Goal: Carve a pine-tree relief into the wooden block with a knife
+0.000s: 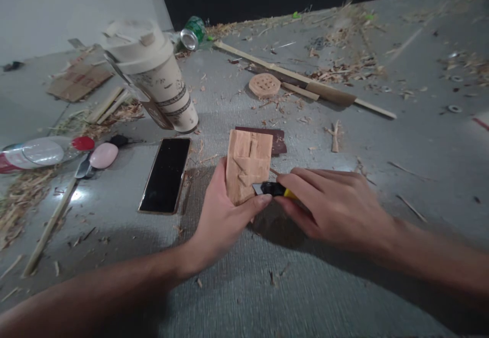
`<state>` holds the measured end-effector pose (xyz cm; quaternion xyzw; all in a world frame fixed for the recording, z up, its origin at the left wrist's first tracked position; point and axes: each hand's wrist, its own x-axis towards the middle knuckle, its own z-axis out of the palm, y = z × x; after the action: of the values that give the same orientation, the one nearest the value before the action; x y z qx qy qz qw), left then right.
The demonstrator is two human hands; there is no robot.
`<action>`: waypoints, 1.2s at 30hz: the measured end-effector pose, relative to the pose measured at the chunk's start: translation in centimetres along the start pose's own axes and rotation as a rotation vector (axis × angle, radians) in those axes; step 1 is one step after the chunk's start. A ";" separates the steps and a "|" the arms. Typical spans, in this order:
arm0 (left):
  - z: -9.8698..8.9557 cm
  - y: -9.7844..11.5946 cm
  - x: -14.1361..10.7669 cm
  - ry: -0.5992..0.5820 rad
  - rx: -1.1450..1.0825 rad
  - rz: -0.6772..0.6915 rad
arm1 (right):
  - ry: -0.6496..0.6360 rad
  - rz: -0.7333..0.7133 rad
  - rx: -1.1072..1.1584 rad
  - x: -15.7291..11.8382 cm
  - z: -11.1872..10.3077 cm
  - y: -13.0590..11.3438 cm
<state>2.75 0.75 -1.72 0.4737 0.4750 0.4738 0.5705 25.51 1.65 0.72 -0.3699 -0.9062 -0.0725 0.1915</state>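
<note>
My left hand [225, 213] is closed around the lower left of a small wooden block [260, 149] with carved grooves and raised squares on its face. In my right hand [328, 200] is a yellow and black utility knife [275, 189]. Its short blade lies against the lower right part of the block, close to my left thumb. Behind the block a dark reddish-brown wooden piece [280, 141] rests on the grey surface, partly covered by the block.
A black phone [165, 175] lies left of the block, with a lidded tumbler [164, 83] behind it. Further back are a carved wooden disc [264, 85], long wooden strips [267, 65] and a green can [193, 33]. At left lies a plastic bottle [42, 153]. Wood shavings [344, 73] are scattered about.
</note>
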 end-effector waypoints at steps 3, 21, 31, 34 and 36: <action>0.0 -0.2 0.1 -0.016 -0.024 -0.020 | -0.023 -0.023 0.040 0.0 -0.1 0.3; 0.1 0.6 -0.1 -0.011 0.005 0.021 | -0.047 0.039 0.001 -0.3 0.3 -0.6; 0.1 0.2 -0.3 0.031 0.004 -0.037 | -0.002 0.046 -0.087 -0.1 -0.1 -0.9; 0.2 0.1 -0.1 0.022 -0.036 -0.003 | -0.034 0.016 -0.037 -0.1 -0.1 -0.5; 0.2 0.1 0.0 0.019 -0.044 0.032 | -0.046 0.002 -0.002 -0.1 0.0 -0.3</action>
<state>2.95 0.71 -1.63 0.4639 0.4623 0.4978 0.5685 25.39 1.40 0.64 -0.3726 -0.9099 -0.0648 0.1702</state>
